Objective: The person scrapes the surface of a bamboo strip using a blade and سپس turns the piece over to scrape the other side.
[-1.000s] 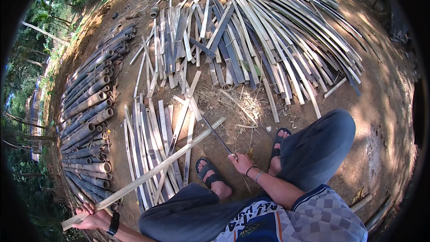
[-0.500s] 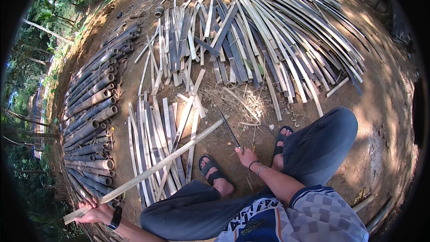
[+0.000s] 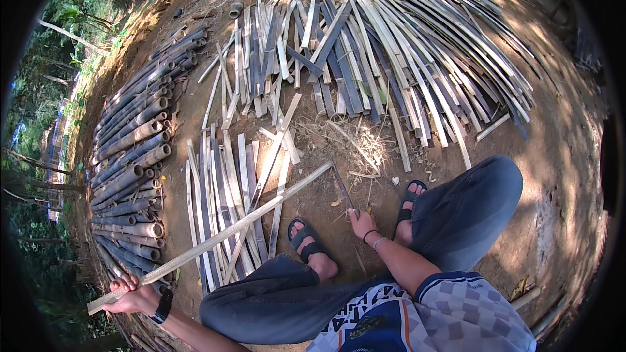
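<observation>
My left hand, far out at the lower left, is closed around one end of a long pale bamboo strip. The strip slants up to the right across my left leg's side, and its far end is beside a knife's tip. My right hand, in front of me between my feet, grips the handle of that long, dark-bladed knife. The blade points up and slightly left; whether it touches the strip I cannot tell. Under the strip lies a row of split bamboo strips on the ground.
Whole dark bamboo poles are stacked at the left. A wide pile of split strips spreads across the far side. Thin shavings litter the dirt beyond my sandalled feet. A pale pole lies at the lower right.
My left hand has risen slightly and moved a little left with the strip. In my right hand, the knife has shifted slightly right and down, its tip close to the strip's end.
</observation>
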`<state>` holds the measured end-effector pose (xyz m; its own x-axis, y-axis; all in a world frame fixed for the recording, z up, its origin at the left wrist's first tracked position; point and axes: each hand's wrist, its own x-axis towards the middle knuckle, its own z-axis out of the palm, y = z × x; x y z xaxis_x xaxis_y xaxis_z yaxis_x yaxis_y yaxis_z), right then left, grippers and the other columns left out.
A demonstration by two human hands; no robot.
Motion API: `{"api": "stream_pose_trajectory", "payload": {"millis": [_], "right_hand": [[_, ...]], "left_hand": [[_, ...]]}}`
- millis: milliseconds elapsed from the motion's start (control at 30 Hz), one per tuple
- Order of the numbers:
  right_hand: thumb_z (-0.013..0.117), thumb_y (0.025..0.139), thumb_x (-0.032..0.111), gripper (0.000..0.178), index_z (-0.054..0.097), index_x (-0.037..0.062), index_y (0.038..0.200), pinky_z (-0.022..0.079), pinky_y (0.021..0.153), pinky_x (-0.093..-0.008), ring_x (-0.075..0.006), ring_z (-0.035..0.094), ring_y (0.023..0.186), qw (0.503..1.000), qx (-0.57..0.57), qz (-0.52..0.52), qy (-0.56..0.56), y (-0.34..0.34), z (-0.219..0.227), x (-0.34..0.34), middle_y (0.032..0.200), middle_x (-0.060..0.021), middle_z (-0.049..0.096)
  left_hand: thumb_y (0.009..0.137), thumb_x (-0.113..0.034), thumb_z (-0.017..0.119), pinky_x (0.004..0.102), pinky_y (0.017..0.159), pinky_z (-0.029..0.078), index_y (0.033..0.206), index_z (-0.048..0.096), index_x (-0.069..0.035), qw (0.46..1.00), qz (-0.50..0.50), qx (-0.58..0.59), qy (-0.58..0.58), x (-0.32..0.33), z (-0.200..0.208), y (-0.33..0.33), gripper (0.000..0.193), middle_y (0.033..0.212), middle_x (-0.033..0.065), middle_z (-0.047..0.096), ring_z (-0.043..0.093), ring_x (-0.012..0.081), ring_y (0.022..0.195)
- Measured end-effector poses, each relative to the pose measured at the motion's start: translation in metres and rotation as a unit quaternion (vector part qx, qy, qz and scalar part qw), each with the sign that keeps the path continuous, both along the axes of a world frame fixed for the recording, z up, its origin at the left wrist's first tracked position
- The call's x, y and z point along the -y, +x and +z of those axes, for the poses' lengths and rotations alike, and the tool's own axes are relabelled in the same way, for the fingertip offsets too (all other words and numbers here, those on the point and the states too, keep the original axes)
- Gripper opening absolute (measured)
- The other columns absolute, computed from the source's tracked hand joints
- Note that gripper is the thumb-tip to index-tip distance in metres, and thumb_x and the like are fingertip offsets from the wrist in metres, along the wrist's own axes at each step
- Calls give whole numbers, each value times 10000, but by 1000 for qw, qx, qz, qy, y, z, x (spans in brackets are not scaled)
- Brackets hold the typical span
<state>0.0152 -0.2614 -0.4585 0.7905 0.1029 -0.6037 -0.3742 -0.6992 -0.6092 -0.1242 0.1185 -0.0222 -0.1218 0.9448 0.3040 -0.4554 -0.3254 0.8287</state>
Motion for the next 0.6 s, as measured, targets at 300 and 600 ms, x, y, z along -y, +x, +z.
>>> {"api": "stream_pose_trajectory", "payload": {"millis": [300, 600], "right_hand": [[461, 883, 600, 620, 636, 11, 969, 476, 819, -506, -445, 611, 937, 999, -1, 23, 37, -5, -7, 2, 900, -276, 645], [481, 892, 575, 592, 632, 5, 840, 474, 729, -493, -427, 627, 829, 998, 56, -17, 32, -4, -19, -6, 773, -243, 632]], "left_hand": [[892, -725, 228, 224, 373, 204, 684, 396, -126, 1000, 4, 4, -4, -10, -6, -6, 656, 508, 1, 341, 308, 115, 403], [886, -737, 253, 215, 378, 223, 666, 416, -130, 1000, -2, 0, 3, -7, -5, 1, 666, 489, -4, 343, 328, 104, 396]]}}
